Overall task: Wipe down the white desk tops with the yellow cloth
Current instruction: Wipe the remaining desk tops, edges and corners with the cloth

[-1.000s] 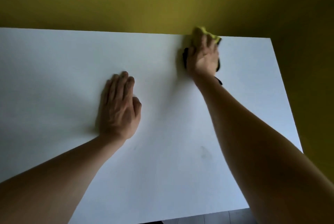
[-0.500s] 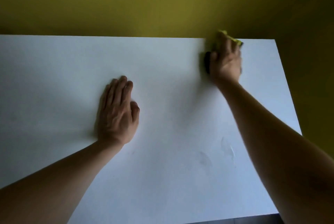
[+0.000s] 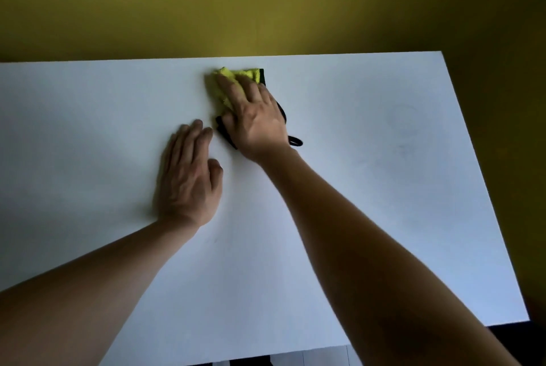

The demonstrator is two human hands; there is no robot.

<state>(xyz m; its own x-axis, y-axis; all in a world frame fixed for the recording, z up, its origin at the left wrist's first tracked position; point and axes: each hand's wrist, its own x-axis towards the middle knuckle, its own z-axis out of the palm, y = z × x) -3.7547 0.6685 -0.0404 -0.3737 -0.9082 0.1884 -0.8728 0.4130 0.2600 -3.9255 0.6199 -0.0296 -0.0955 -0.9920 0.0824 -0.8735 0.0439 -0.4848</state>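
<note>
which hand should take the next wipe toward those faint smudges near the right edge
Right. The right hand already presses the yellow cloth flat on the white desk top, nearer the faint smudges. The left hand lies flat and bare, bracing.

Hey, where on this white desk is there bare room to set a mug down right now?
Bare: the desk right of the right hand, out to its right edge, and the stretch left of the left hand. Crowded: the middle, where both hands and the yellow cloth sit close together.
</note>
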